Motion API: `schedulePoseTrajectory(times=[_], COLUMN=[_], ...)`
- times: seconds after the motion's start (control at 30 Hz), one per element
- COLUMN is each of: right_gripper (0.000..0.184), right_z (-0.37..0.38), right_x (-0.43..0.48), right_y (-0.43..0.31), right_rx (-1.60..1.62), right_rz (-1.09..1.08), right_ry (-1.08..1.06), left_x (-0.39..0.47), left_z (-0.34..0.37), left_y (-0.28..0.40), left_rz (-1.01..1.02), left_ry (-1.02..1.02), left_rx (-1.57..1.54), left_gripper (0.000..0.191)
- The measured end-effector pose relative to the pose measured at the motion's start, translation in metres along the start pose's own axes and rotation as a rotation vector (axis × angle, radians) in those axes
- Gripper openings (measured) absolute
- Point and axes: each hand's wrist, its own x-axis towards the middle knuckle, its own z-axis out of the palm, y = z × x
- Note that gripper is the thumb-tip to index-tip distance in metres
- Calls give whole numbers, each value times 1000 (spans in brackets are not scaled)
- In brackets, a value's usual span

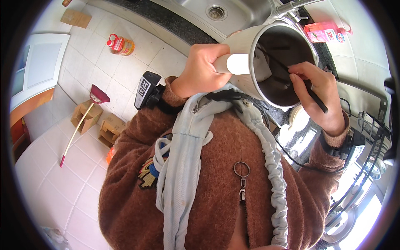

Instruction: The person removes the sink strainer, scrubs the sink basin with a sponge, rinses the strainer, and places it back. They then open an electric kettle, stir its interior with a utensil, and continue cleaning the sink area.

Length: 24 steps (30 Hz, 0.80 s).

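A white, deep long-handled pot (243,39) with a dark interior is tilted so that its mouth faces me, close to the sink. My left hand (204,68) is closed around its white handle (238,64). Between the thumb and fingers of my right hand (318,90) is a thin black stick (318,100), perhaps a chopstick, which reaches into the pot. Inside, near the handle side, a pale crumpled piece (263,66) lies by the stick's far end. Whether the stick touches it, I cannot tell.
Beyond the pot are a steel sink (193,14), a faucet (292,7) and a pink pump bottle (325,32). A dish rack (359,184) stands at right. An oil bottle (122,45), a dustpan or broom (99,94) and cardboard boxes (86,117) are on the tiled floor at left.
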Motion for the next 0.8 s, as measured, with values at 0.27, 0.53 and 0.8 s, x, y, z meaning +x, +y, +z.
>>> schedulePoseTrajectory(times=[0.27, 0.53, 0.8], right_gripper=[3, 7, 13], right_z=[-16, -4, 15], right_x=[2, 3, 14], right_y=[-3, 6, 7], right_rx=[-256, 263, 484], right_rz=[-332, -72, 60], right_ry=[-238, -305, -120], left_x=[1, 3, 3], left_z=[0, 2, 0], left_y=[0, -2, -1], left_rz=[-2, 7, -16], left_ry=[-3, -22, -5], left_rx=[-26, -22, -18], left_gripper=[11, 10, 10])
